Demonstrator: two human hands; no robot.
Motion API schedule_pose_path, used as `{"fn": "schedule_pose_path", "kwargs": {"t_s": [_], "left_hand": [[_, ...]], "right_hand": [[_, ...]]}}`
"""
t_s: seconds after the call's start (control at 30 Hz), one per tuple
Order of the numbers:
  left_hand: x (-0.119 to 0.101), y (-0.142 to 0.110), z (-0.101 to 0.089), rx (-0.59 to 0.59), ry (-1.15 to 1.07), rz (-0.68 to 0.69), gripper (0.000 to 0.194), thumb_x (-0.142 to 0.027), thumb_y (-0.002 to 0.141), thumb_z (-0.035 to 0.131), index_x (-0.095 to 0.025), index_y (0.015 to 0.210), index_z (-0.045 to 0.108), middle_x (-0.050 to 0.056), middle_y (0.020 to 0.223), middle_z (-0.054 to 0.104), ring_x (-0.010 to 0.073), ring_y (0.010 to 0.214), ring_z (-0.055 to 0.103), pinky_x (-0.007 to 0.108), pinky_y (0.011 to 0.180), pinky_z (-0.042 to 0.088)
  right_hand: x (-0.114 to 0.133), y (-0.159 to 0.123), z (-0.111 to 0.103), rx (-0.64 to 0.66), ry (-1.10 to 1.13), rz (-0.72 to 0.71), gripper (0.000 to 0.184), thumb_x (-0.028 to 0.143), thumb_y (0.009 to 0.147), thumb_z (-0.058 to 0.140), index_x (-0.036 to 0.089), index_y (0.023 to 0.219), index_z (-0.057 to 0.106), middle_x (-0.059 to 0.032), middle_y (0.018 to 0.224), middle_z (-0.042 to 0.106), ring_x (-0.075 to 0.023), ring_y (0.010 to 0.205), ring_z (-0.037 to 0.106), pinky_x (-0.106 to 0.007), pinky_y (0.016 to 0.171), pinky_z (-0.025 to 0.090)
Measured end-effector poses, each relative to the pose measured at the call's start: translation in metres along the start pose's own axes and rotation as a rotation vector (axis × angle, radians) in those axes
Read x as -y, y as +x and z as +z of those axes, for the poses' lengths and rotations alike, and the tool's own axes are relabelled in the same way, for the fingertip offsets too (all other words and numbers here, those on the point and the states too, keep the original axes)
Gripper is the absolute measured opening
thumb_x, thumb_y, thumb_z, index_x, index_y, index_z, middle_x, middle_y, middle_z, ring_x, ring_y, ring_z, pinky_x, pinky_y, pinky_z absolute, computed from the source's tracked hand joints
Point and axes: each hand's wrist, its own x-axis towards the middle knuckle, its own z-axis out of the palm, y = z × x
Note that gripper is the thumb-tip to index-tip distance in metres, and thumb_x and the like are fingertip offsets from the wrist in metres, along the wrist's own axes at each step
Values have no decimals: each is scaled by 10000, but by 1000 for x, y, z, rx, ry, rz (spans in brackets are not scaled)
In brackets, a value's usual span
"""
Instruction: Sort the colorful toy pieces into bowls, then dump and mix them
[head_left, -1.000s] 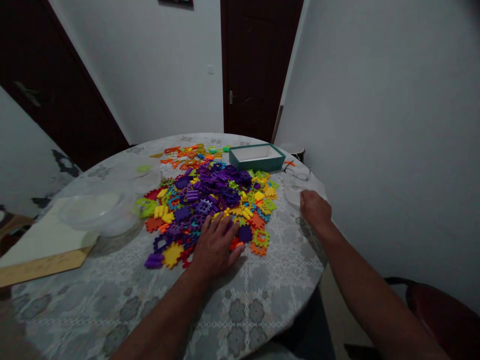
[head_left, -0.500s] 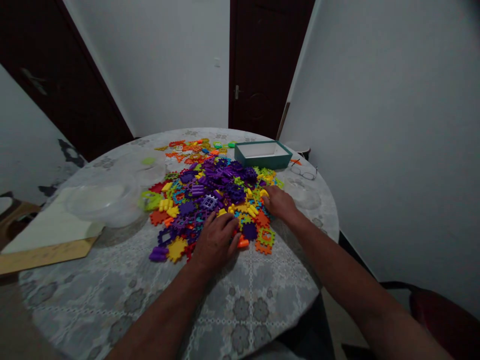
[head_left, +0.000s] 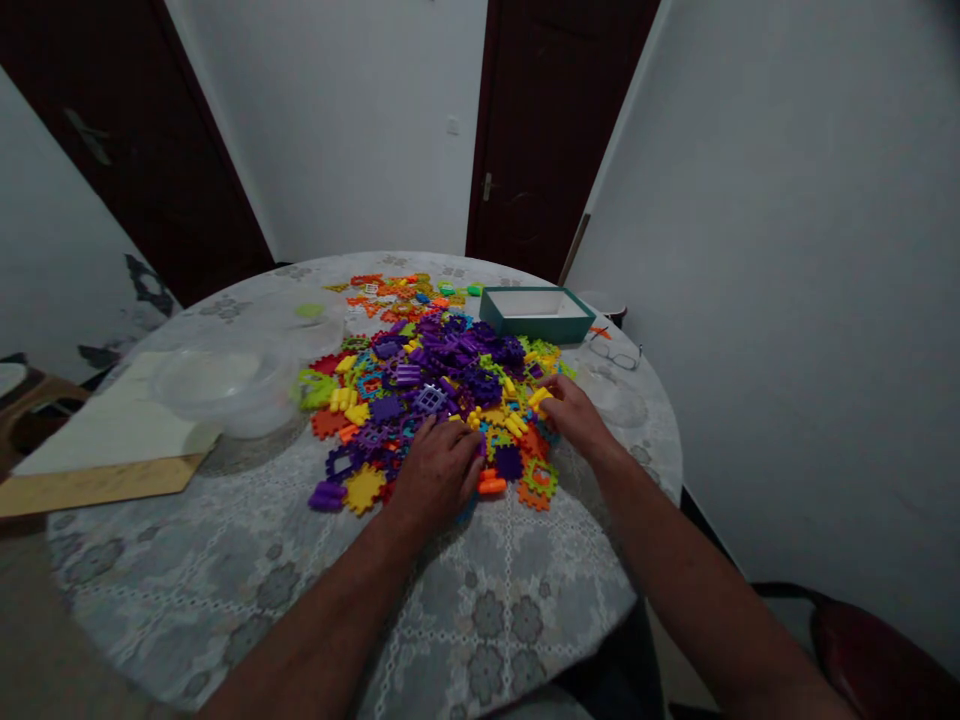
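A heap of coloured plastic interlocking pieces point(head_left: 442, 385), purple, yellow, orange, green and red, covers the middle of a round table point(head_left: 480, 610). My left hand point(head_left: 439, 470) lies palm down on the near edge of the heap, fingers spread over purple and orange pieces. My right hand point(head_left: 574, 415) rests at the heap's right side, its fingers pinched on a yellow piece point(head_left: 538, 397).
A teal box point(head_left: 536, 314) with a white inside stands behind the heap. Glasses point(head_left: 616, 354) lie at the table's right rim. A clear plastic bowl point(head_left: 221, 380) and a sheet of card point(head_left: 97, 455) sit to the left. Dark doors stand behind.
My right hand moved from the table's right edge into the heap and closed on a yellow piece. The left hand stayed on the pieces. The camera shifted slightly.
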Motion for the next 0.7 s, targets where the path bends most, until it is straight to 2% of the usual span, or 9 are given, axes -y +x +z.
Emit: {"fn": "schedule_pose_path", "kwargs": {"t_s": [0.07, 0.13, 0.33, 0.5, 0.6, 0.7], "left_hand": [[1, 0, -2, -1, 7, -11, 233, -252, 1018, 599, -237, 1212, 728, 107, 1221, 746, 284, 1188, 682, 605, 1224, 399], [2, 1, -3, 0, 13, -25, 222, -258, 1016, 605, -238, 1196, 732, 106, 1206, 746, 288, 1180, 683, 611, 1216, 409], [0, 1, -2, -27, 17, -22, 215, -290, 1039, 599, -235, 1191, 741, 101, 1218, 754, 310, 1313, 620, 594, 1248, 389], [-1, 1, 0, -16, 11, -30, 238, -304, 1038, 605, -232, 1216, 745, 99, 1212, 767, 321, 1341, 601, 614, 1265, 360], [-1, 0, 0, -7, 2, -43, 251, -302, 1027, 617, -237, 1235, 742, 97, 1216, 769, 331, 1350, 596, 629, 1267, 347], [-1, 1, 0, -8, 2, -44, 241, -304, 1026, 627, -241, 1230, 738, 95, 1216, 770, 332, 1352, 596, 621, 1271, 336]], "right_hand": [[4, -12, 3, 78, 9, -44, 329, 262, 807, 521, 225, 1107, 652, -19, 925, 735, -221, 808, 679, -326, 746, 552], [10, -22, 10, 110, -82, -112, 270, 250, 815, 546, 239, 1066, 647, -28, 991, 743, -231, 908, 686, -338, 829, 549], [23, -39, 33, 66, -325, -148, 270, 290, 898, 624, 213, 1156, 650, -111, 1130, 749, -267, 1039, 697, -372, 950, 533], [20, -41, 43, 10, -233, -193, 403, 250, 870, 605, 219, 1267, 669, -119, 1274, 739, -282, 1168, 693, -408, 1051, 528], [17, -41, 44, -31, -156, -220, 321, 260, 853, 574, 222, 1142, 708, -104, 1191, 748, -282, 1159, 686, -429, 1082, 516], [14, -39, 41, -64, -29, -186, 246, 293, 865, 564, 241, 1066, 696, -71, 1103, 743, -265, 1073, 689, -423, 1035, 533]]}}
